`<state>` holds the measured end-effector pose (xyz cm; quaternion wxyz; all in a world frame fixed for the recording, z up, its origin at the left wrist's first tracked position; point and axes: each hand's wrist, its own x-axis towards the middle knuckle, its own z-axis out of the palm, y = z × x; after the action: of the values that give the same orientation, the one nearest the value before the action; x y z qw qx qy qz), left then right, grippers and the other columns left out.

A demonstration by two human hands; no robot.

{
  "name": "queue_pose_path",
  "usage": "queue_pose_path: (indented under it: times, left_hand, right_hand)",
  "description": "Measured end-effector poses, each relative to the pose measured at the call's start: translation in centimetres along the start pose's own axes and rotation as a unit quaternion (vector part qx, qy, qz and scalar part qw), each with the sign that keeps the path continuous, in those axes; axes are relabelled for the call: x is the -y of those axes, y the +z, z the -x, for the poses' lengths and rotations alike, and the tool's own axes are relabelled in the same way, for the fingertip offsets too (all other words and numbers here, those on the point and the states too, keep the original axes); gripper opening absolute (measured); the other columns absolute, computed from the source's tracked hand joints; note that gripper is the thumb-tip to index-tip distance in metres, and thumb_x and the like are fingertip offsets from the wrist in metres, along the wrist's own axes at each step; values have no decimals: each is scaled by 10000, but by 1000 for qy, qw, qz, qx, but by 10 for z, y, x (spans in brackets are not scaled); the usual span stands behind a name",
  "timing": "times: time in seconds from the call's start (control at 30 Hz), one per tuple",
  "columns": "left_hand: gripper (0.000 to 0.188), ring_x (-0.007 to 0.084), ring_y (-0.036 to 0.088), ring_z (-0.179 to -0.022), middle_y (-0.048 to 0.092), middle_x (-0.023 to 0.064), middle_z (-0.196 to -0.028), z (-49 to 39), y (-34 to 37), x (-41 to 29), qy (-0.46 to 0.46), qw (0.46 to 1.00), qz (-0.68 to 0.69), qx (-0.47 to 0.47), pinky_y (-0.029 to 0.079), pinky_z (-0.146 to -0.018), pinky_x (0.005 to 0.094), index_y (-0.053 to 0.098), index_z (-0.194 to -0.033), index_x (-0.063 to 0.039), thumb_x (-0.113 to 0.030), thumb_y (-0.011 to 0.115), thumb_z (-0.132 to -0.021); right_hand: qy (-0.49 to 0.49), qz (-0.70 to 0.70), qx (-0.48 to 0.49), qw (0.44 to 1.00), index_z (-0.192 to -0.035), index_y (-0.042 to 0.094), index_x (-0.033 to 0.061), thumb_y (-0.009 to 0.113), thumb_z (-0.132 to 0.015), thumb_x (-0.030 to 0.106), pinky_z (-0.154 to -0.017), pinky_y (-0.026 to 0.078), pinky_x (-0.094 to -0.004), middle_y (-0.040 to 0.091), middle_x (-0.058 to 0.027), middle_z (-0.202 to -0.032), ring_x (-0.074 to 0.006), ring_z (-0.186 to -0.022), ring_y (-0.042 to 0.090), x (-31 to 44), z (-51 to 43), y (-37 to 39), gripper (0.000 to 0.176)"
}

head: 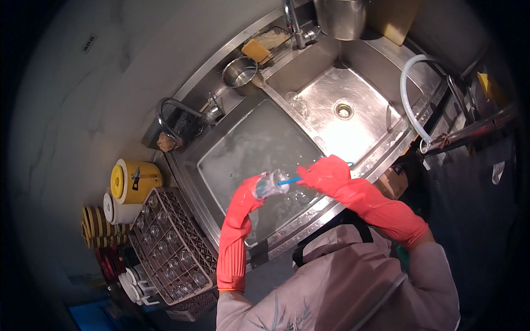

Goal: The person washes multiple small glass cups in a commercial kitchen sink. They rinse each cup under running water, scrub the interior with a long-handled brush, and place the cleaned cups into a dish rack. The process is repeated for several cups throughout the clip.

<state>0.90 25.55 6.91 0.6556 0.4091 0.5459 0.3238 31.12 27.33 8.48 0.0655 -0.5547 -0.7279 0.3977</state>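
Observation:
My left hand [250, 191], in a long red rubber glove, grips a clear glass [271, 185] tilted with its mouth toward the right. In my right hand [329, 173], gloved the same way, is a thin blue-handled brush [290, 181]. The far end of its handle shows past my fist, while its head is inside the glass and hard to make out. Whitish suds cover the glass. Both hands are above the left basin [244, 157] of a stainless steel sink, which holds cloudy water. Nothing under the water's surface can be told clearly.
A bare right basin [323, 95] with a drain adjoins. Behind stand a metal saucepan [240, 74], a sponge [256, 50] and two faucets [292, 25]. At left are a rack [174, 248] of several glasses and a yellow drink cooler [134, 182]. A pale hose [408, 95] arches at right.

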Motion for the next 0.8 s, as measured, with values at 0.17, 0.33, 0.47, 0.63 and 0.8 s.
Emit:
queue_pose_path:
  times: [0.17, 0.33, 0.47, 0.63, 0.8]
  left_hand:
    - [576, 287, 693, -937, 714, 101, -1159, -54, -84, 50, 303, 846, -437, 47, 570, -781, 363, 681, -1329, -103, 19, 718, -768]
    - [538, 355, 691, -877, 723, 106, -1047, -64, -30, 16, 523, 665, -534, -2, 580, -700, 395, 680, -1327, -126, -17, 752, -805]
    - [591, 308, 698, -821, 713, 119, -1049, -72, -38, 17, 365, 789, -493, 33, 579, -667, 385, 656, -1380, -156, -44, 783, -814]
    - [443, 302, 691, -840, 719, 106, -1033, -91, -34, 27, 351, 785, -503, -83, 550, -638, 431, 676, -1295, -130, -191, 772, -867]
    - [463, 312, 685, -892, 715, 72, -1040, -106, 19, 14, 357, 599, -682, -219, 540, -654, 477, 660, -1296, -138, -218, 766, -852]
  right_hand:
    - [-212, 39, -303, 928, -972, 790, 138, 650, -992, 463, -606, 469, -358, 711, 15, -716, -214, -673, 671, -27, 1, 28, 354]
    - [156, -443, 218, 855, -1109, 770, 56, 631, -1006, 585, -477, 311, -301, 486, 80, -643, -85, -511, 436, -27, -3, 38, 556]
    - [136, -620, 350, 689, -1320, 658, 2, 568, -1034, 614, -429, 221, -261, 294, 96, -585, -45, -440, 257, -18, 23, 43, 681]
    - [168, -689, 312, 632, -1307, 649, -6, 509, -1071, 590, -443, 245, -227, 313, 103, -573, -36, -435, 254, -47, 50, 13, 656]
    - [170, -505, -143, 834, -1174, 709, 22, 581, -1047, 533, -718, 432, -261, 517, 8, -750, -94, -729, 490, 1, 86, -49, 542]
